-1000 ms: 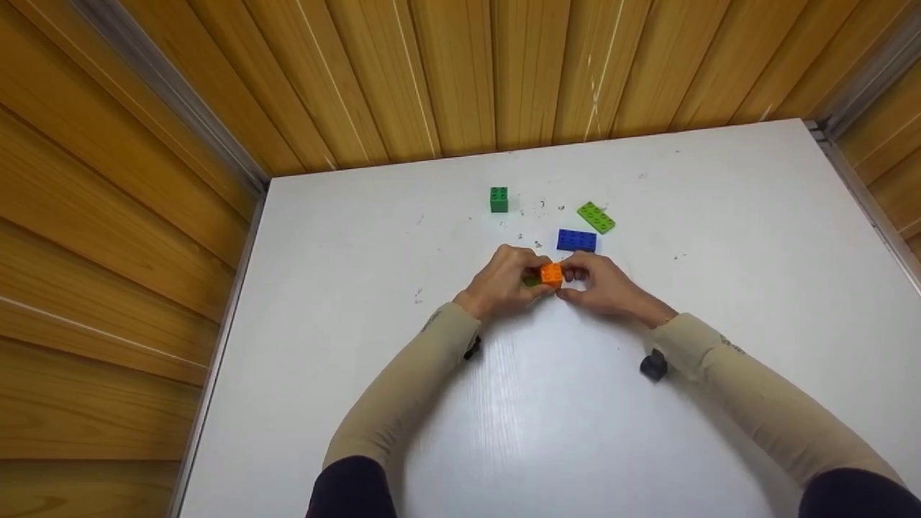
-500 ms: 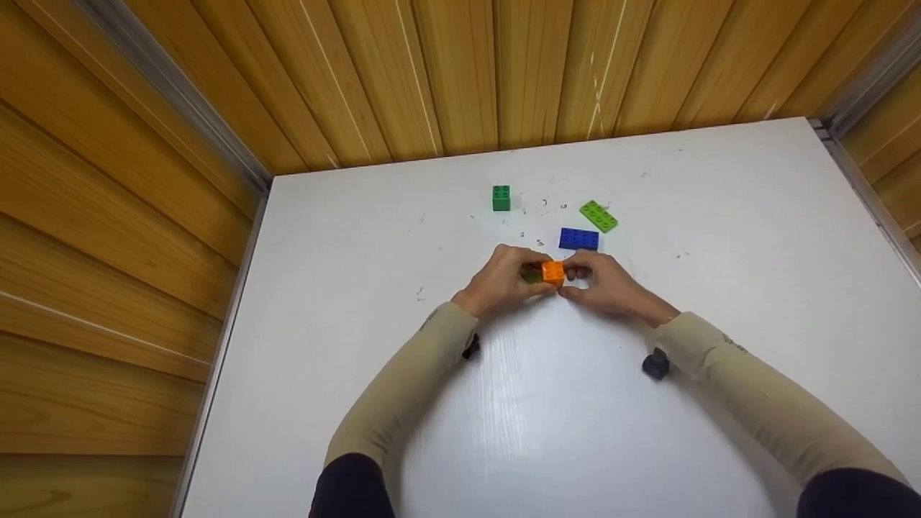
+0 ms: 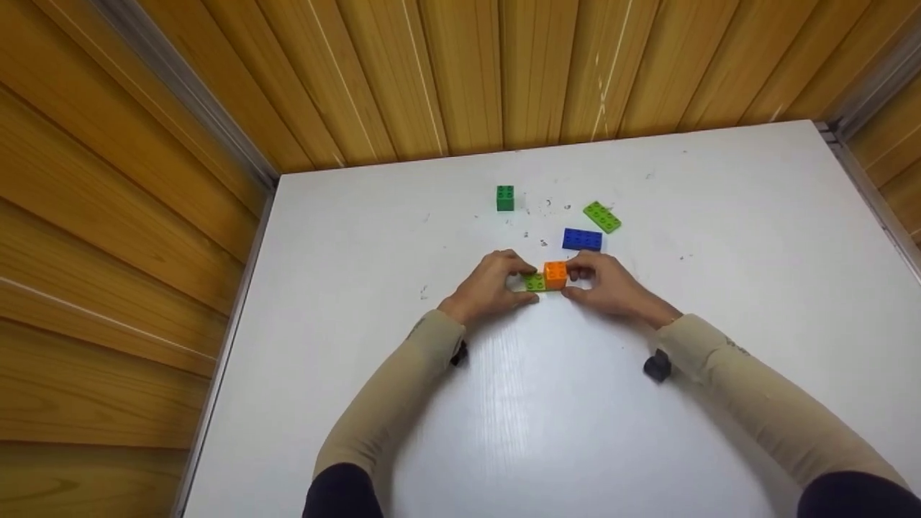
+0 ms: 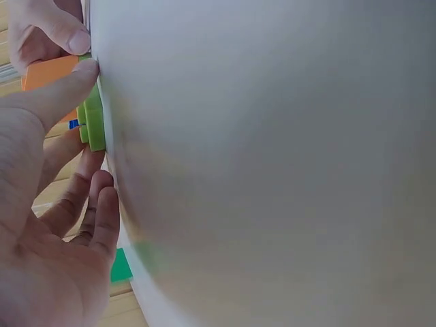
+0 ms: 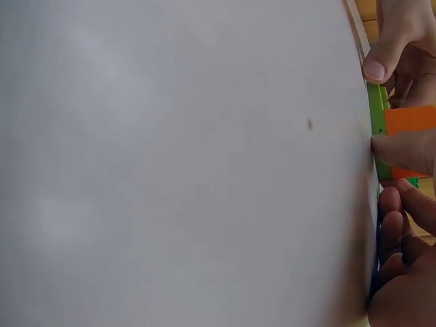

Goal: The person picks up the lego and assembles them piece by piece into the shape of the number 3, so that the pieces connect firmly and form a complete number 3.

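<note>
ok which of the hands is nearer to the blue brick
Right. The right hand is just on the near side of the blue brick, contact unclear; the left hand is farther off, to the brick's lower left in the head view.

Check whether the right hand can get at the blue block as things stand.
Probably yes: the blue block lies just beyond the right hand, nothing on top. That hand pinches the green block under the orange block, so it would likely need to let go first.

Beige forearm sleeves (image 3: 392, 392), faint dark markings (image 3: 736, 345) near cuffs (image 3: 680, 338); dark upper sleeves (image 3: 343, 493); small black fittings (image 3: 657, 367) underneath.
</note>
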`<state>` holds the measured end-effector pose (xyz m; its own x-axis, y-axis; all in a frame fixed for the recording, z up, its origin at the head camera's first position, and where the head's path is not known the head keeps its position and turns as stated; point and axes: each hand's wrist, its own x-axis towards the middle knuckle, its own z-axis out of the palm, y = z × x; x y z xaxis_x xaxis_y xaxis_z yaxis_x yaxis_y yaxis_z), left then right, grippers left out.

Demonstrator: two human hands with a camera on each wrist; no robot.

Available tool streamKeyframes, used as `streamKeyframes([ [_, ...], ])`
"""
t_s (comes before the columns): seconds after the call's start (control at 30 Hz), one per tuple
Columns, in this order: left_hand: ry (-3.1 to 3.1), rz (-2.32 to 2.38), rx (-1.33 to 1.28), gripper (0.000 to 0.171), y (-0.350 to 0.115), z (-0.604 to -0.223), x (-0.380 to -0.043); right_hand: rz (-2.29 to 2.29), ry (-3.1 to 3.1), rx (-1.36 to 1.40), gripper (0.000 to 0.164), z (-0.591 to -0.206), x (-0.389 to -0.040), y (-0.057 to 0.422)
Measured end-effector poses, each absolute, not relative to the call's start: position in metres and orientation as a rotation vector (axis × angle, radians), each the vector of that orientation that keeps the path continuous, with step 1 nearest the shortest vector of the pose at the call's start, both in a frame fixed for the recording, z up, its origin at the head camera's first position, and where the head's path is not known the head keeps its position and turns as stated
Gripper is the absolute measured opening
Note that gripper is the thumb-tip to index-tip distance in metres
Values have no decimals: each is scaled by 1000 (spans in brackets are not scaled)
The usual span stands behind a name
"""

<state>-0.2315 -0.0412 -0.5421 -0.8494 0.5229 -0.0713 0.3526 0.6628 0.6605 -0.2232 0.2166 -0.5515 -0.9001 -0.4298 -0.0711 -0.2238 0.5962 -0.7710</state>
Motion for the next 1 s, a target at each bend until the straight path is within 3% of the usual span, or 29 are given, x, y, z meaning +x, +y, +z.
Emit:
streamKeyframes([
  [1.0,2495,1218,573,37,-51,-553,-233,-1217,2619,-566,44,-536,-225,226],
])
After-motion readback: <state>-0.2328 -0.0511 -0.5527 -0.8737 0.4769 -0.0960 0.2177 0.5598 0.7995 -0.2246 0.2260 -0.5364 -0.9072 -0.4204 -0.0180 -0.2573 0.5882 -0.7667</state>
